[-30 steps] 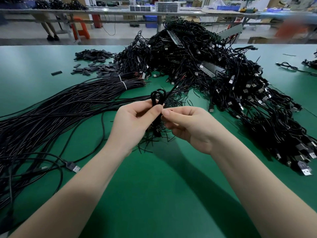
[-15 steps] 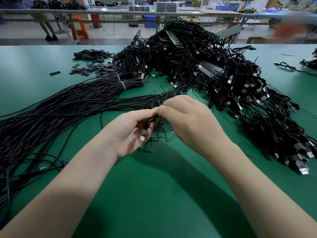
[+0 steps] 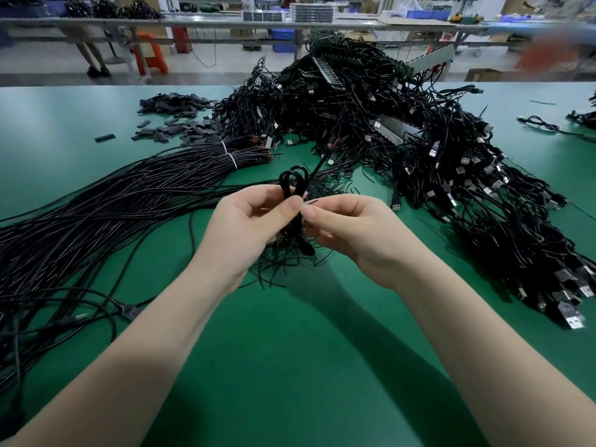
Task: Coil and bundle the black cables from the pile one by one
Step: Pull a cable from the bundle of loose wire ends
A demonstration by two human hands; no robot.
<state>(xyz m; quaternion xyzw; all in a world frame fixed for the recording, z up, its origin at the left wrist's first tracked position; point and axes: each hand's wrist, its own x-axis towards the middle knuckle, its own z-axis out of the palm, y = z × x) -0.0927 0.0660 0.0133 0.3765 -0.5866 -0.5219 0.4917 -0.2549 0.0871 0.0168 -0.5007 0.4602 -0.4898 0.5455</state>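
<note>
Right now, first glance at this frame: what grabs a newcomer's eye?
Dead centre, the left hand and right hand pinch a small coiled cable above the green table, its loops poking up over the fingers. Behind and to the right rises a big tangled pile of black cables with USB plugs, spilling toward the near right edge. On the left, long straight cables fan out, tied with white bands at the far end.

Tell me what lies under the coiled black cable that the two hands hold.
Under the coiled black cable lies a loose heap of thin black tie strands on the green table mat. The hands and cable cover the heap's middle, so anything there cannot be seen.
</note>
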